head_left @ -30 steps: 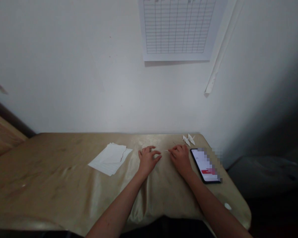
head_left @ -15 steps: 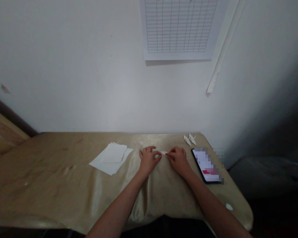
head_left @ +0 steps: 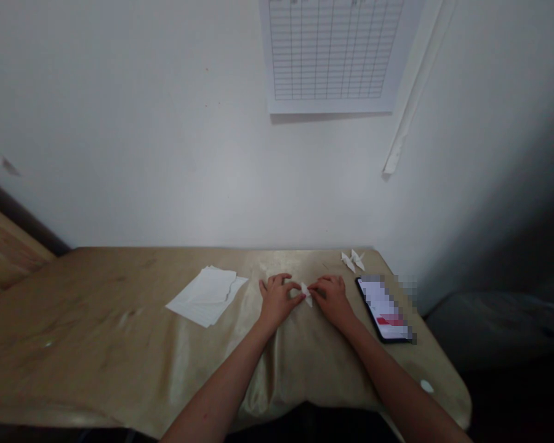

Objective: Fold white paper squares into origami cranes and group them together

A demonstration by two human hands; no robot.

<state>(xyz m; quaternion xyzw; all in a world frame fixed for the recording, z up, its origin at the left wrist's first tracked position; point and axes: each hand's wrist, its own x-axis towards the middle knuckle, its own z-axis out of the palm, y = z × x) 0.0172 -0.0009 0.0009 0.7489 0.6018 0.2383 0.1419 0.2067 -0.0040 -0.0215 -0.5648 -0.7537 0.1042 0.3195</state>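
Between my two hands, a small piece of folded white paper [head_left: 307, 294] is held near the middle of the table. My left hand [head_left: 277, 298] pinches its left side between thumb and index finger, with the other fingers spread. From the right, my right hand [head_left: 331, 296] grips the opposite side with its fingertips, its fingers curled. Its exact folds are too small to make out. Two small folded paper figures with pointed ends [head_left: 353, 261] lie at the table's back right corner.
A stack of white paper sheets [head_left: 205, 295] lies left of my hands on the gold-covered table [head_left: 106, 332]. A phone with a lit screen [head_left: 383, 307] lies to the right. A small white scrap [head_left: 426, 386] sits near the right edge. Behind stands a wall with a gridded sheet [head_left: 330, 55].
The folded paper has turned from lying sideways to pointing up and down between my fingers, and more of it shows. Both hands stay in nearly the same place.
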